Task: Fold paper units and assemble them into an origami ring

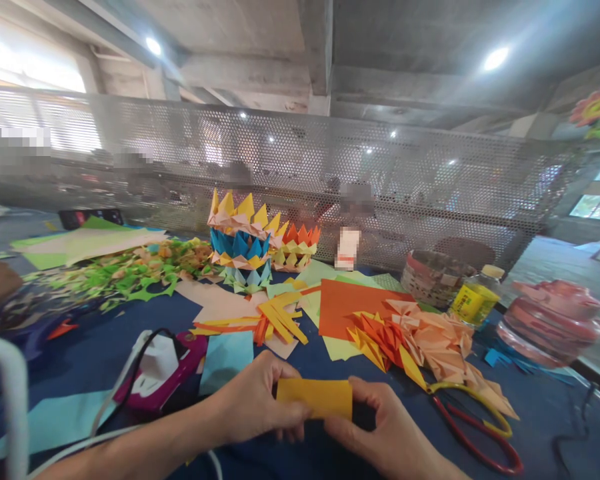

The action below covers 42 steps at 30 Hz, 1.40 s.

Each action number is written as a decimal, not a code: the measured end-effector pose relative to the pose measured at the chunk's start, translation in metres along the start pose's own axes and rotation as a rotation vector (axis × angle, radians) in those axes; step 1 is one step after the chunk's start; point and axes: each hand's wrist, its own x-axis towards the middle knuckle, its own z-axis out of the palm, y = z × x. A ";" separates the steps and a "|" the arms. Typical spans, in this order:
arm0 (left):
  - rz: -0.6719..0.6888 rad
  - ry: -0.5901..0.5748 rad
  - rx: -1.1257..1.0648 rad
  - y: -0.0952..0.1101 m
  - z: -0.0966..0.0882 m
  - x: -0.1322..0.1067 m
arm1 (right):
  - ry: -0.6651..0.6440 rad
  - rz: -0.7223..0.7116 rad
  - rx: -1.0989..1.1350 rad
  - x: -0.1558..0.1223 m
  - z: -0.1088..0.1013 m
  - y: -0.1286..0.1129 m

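A small rectangle of yellow paper (325, 398) is held level above the blue tabletop, near the front. My left hand (267, 400) pinches its left end, with the thumb lying across the lower edge. At the other end, my right hand (375, 423) grips the paper between thumb and fingers. Just right of my right hand lie scissors (500, 453) with red and yellow handles. Beyond them is a heap of folded paper pieces (430, 333) in peach, orange and yellow. A light blue paper sheet (226, 357) lies past my left hand.
Stacked folded-paper crowns (240, 250) stand at the back, near a perforated metal screen (280, 153). Green paper scraps (145, 270) pile up on the left. A purple and white power strip (167, 373) with cables sits front left. A yellow-labelled bottle (475, 297) and pink jug (550, 323) stand right.
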 end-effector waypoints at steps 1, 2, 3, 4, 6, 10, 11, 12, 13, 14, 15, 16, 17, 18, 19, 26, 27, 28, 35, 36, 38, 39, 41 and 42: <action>0.000 -0.007 0.006 0.000 0.001 -0.001 | 0.003 -0.008 -0.005 -0.001 0.002 0.000; -0.004 -0.014 0.015 0.001 0.002 -0.002 | 0.009 -0.013 -0.009 -0.001 0.004 0.001; -0.006 -0.018 0.023 0.001 0.003 -0.003 | 0.014 -0.019 -0.012 -0.002 0.005 0.001; -0.007 -0.023 0.028 0.002 0.003 -0.004 | 0.020 -0.021 -0.012 -0.002 0.006 0.002; -0.004 -0.033 0.033 0.003 0.003 -0.005 | 0.036 -0.014 -0.011 -0.002 0.007 0.002; -0.003 -0.028 0.028 0.002 0.003 -0.005 | 0.068 -0.012 -0.008 -0.002 0.007 0.003; -0.005 -0.023 0.022 0.002 0.003 -0.005 | 0.076 -0.020 -0.010 -0.002 0.007 0.003; -0.008 -0.021 0.012 0.001 0.003 -0.004 | 0.084 -0.027 -0.011 -0.002 0.007 0.004; -0.009 -0.020 -0.001 0.001 0.003 -0.004 | 0.096 -0.035 -0.011 -0.002 0.008 0.005; -0.011 -0.021 -0.019 0.000 0.003 -0.003 | 0.111 -0.038 -0.011 -0.003 0.009 0.005; -0.013 -0.025 -0.041 -0.001 0.003 -0.003 | 0.130 -0.042 -0.012 -0.003 0.009 0.006; -0.014 -0.033 -0.066 -0.002 0.003 -0.002 | 0.148 -0.047 -0.015 -0.003 0.010 0.007; -0.013 -0.040 -0.088 -0.002 0.002 -0.001 | 0.158 -0.052 -0.020 -0.003 0.010 0.008; -0.013 -0.043 -0.106 -0.003 0.002 0.000 | 0.168 -0.058 -0.028 -0.003 0.011 0.008; -0.013 -0.045 -0.120 -0.003 0.002 0.001 | 0.177 -0.062 -0.037 -0.003 0.011 0.008; -0.012 -0.026 -0.108 -0.003 0.008 -0.001 | 0.171 -0.088 -0.073 -0.003 0.012 0.008; -0.007 -0.031 -0.100 -0.003 0.009 -0.001 | 0.161 -0.084 -0.077 -0.003 0.012 0.007; 0.000 -0.033 -0.094 -0.003 0.010 -0.001 | 0.160 -0.080 -0.082 -0.004 0.012 0.007; -0.017 0.021 -0.039 -0.004 0.009 -0.001 | 0.131 -0.071 -0.081 -0.002 0.010 0.007; -0.013 0.026 -0.027 -0.004 0.008 -0.001 | 0.121 -0.073 -0.076 -0.001 0.010 0.007; -0.005 0.032 0.005 -0.005 0.006 0.000 | 0.125 -0.079 -0.068 -0.001 0.009 0.009; -0.006 0.038 0.019 -0.005 0.005 0.000 | 0.138 -0.081 -0.069 -0.001 0.009 0.009; -0.019 0.052 0.039 -0.004 0.003 0.000 | 0.173 -0.075 -0.071 0.000 0.008 0.011; -0.026 0.060 0.046 -0.003 0.002 0.000 | 0.175 -0.066 -0.066 0.000 0.007 0.012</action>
